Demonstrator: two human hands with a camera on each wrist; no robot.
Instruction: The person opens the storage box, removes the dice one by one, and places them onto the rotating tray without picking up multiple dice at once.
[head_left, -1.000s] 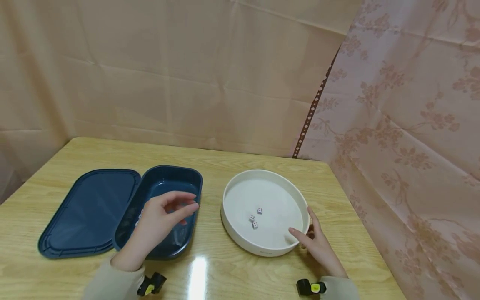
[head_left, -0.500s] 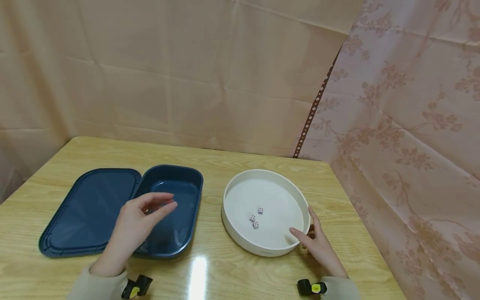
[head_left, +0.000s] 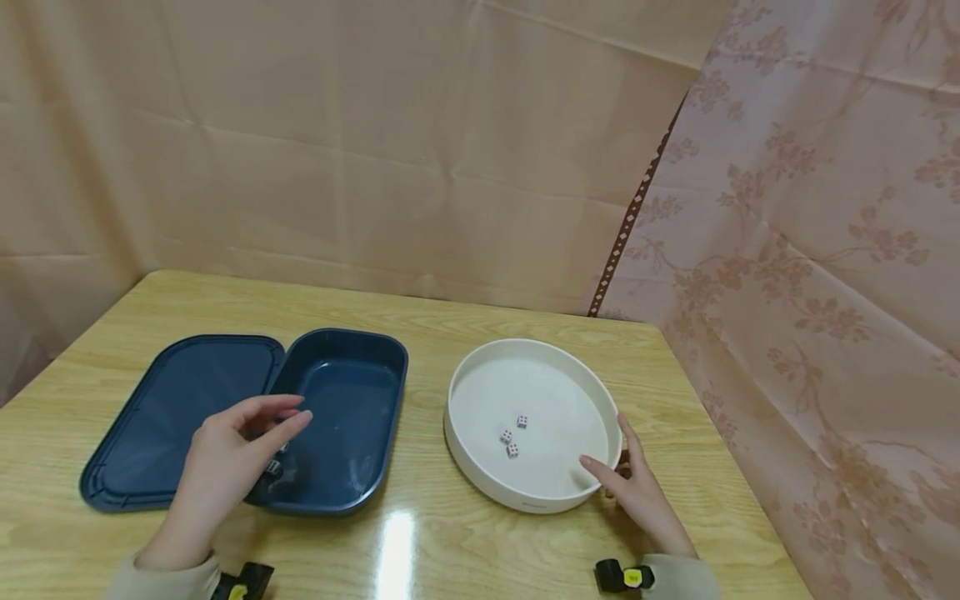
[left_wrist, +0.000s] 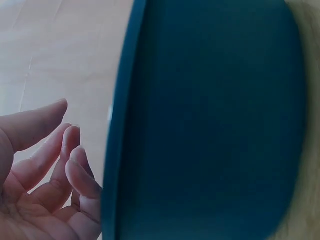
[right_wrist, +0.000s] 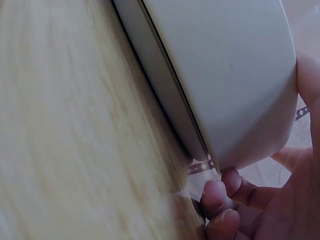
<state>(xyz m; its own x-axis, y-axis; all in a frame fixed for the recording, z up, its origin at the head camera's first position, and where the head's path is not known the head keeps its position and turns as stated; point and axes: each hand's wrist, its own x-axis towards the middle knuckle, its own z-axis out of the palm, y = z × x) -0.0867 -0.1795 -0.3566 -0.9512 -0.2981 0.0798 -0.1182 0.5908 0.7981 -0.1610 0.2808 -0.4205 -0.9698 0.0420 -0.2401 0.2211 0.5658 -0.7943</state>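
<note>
In the head view, my left hand [head_left: 221,458] is over the left side of a deep blue container [head_left: 341,417]. Its thumb and fingers are apart with nothing between them, as the left wrist view also shows. Beside that hand, dice [head_left: 273,467] lie in the container, partly hidden by it. At the right, my right hand [head_left: 639,492] grips the rim of a white round tray [head_left: 558,392], thumb over the inside and fingers outside. Three white dice [head_left: 512,451] sit in this tray. The right wrist view has the fingertips [right_wrist: 214,195] at the tray's lower edge.
Left of the container lies a flat blue lid [head_left: 187,408], next to its rim. Everything stands on a wooden table [head_left: 427,533]. Beige cloth [head_left: 390,150] hangs behind it, and a pink floral cloth [head_left: 817,250] hangs on the right.
My left hand has moved left across the blue container, from its right part to its left side, and dice there now show beside it. The right hand stays on the white tray.
</note>
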